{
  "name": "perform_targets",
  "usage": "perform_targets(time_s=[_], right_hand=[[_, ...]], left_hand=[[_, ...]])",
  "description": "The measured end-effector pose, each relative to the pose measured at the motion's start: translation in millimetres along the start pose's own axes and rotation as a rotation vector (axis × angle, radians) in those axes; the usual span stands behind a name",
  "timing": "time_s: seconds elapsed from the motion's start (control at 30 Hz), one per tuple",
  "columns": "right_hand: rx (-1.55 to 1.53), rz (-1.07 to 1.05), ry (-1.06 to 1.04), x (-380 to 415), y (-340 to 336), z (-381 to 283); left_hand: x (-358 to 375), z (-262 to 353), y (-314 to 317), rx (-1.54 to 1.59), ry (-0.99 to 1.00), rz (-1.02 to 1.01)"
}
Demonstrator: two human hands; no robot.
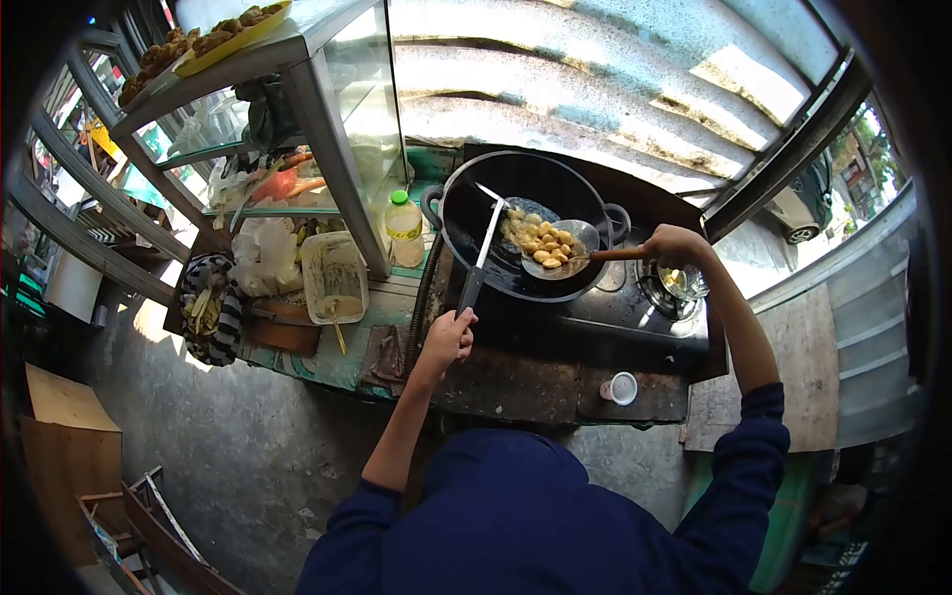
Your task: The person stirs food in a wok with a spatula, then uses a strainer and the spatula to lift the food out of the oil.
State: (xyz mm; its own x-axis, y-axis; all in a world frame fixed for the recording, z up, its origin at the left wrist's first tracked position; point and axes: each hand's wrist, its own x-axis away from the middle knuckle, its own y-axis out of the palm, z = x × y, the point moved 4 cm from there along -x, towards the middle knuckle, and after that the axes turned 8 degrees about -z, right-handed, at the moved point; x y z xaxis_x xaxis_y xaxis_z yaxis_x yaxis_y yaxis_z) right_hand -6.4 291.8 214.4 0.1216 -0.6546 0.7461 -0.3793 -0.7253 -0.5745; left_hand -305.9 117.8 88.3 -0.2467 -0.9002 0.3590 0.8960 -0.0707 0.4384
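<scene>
A black wok (466,223) sits on the stove with several pale golden fritters (540,241) in it. My right hand (672,245) grips the wooden handle of a skimmer ladle (567,250), whose bowl holds fritters over the wok. My left hand (448,335) holds the dark handle of a long metal spatula (483,253); its blade reaches into the wok beside the fritters. Both my sleeves are dark blue.
A second burner (679,283) lies right of the wok. A small white cup (623,388) stands on the counter edge. To the left are a plastic tub of batter (334,276), a yellow-liquid bottle (404,228), a glass display case (327,119) and a tray of fried food (213,38).
</scene>
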Motion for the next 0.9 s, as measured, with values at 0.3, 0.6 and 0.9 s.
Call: perform_targets(time_s=[0.3, 0.6, 0.9], right_hand=[[-0.462, -0.132, -0.112, -51, 49, 10], [-0.375, -0.016, -0.206, -58, 56, 16], [-0.313, 0.039, -0.159, -46, 59, 3]], left_hand=[[-5, -2, -6, 0.016, 0.002, 0.025], [-11, 7, -4, 0.014, 0.024, 0.031], [-31, 4, 18, 0.271, -0.016, -0.029]])
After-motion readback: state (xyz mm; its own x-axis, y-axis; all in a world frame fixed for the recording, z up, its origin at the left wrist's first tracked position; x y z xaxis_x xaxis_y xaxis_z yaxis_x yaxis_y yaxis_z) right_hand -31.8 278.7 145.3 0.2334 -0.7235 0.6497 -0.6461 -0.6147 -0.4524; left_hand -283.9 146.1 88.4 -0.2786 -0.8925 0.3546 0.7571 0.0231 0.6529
